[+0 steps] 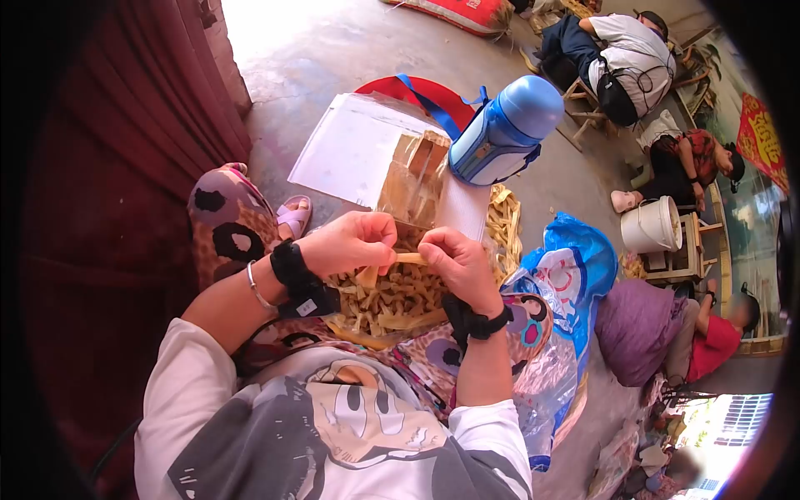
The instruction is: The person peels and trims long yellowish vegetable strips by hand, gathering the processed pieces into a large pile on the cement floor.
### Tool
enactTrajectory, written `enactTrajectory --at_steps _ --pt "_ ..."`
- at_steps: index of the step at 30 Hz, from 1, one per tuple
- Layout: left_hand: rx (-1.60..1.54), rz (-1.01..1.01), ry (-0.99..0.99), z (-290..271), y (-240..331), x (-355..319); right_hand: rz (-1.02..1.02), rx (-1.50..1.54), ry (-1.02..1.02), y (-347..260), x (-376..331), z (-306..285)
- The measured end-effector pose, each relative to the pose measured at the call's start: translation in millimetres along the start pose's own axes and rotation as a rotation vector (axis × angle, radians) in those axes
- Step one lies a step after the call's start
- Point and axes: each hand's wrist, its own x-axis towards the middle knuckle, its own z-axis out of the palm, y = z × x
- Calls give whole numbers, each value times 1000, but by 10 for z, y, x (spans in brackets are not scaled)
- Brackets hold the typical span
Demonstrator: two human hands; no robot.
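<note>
Over my lap, my left hand (pixel 360 242) and my right hand (pixel 460 263) pinch a pale yellow, flat strip (pixel 410 258) between fingertips and thumbs. The strip spans the short gap between the hands, and one end bends down beside the left fingers. What it is made of I cannot tell. Just below lies a heap of short, folded or twisted yellow pieces (pixel 392 302) on clear plastic. Longer yellow strips (pixel 505 208) lie beyond my right hand. A brown cardboard box wrapped in clear film (pixel 412 179) stands right behind the hands.
A blue water bottle (pixel 507 125) with a strap stands by a white sheet (pixel 337 154) and a red round thing (pixel 450 102). A blue-and-white plastic bag (pixel 571 267) lies at right. Several people sit farther right, near a white bucket (pixel 652 227). A maroon curtain (pixel 142 167) hangs left.
</note>
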Motion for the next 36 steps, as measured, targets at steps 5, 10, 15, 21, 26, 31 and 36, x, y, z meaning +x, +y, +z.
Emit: enactTrajectory --at_steps 5,10,15,21,26,31,36 --pt "1001 517 361 -45 130 29 67 -180 -27 -145 18 -125" --pt "1351 888 601 -58 195 297 -329 -314 424 -64 262 -38" --pt "1475 621 523 -88 89 286 -204 -652 403 -36 311 29" --pt "1293 618 448 -21 143 35 22 -144 415 189 147 -59" --pt "1280 527 601 -97 -12 102 98 76 389 185 189 114" --pt "1299 416 513 -179 -112 96 96 41 367 204 180 153" --pt "1285 572 569 -76 27 -33 82 33 409 117 63 141"
